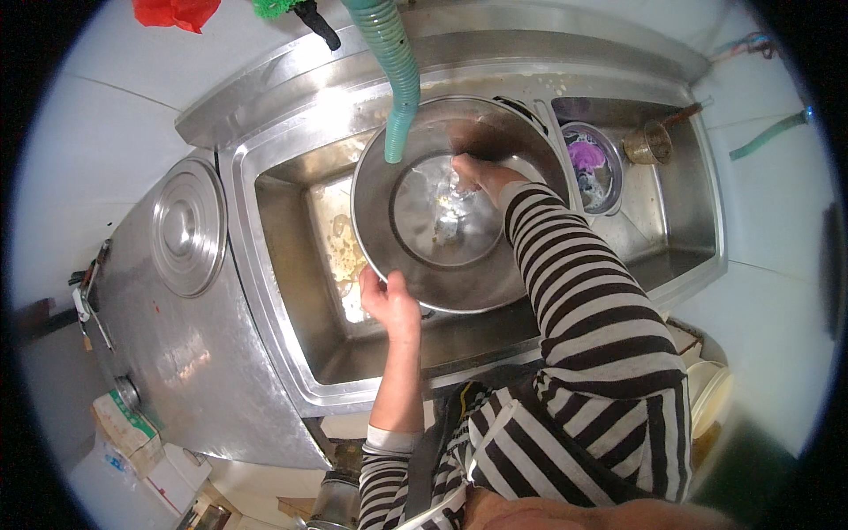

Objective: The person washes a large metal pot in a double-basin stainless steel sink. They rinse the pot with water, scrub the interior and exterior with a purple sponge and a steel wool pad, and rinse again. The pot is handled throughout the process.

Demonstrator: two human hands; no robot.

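A large round stainless steel pot [457, 289] stands in the left basin [281, 265] of a metal double sink, near the divider. My left hand [392, 303] grips its rim at the near left. Inside the pot is my right hand [481, 176], reaching in from the right with its fingers curled. Whether those fingers hold anything cannot be made out. Bright reflections, perhaps shallow water, show on the pot's bottom. A ribbed green hose [397, 99] hangs from above, its end over the far left of the pot.
The right basin [689, 218] holds a metal bowl [617, 199] with a purple cloth [585, 157] in suds, and a brown-stained cup [652, 144] with a handle. A round metal lid [187, 228] lies on the steel counter [192, 358] at left. A thin green hose [768, 134] hangs at right.
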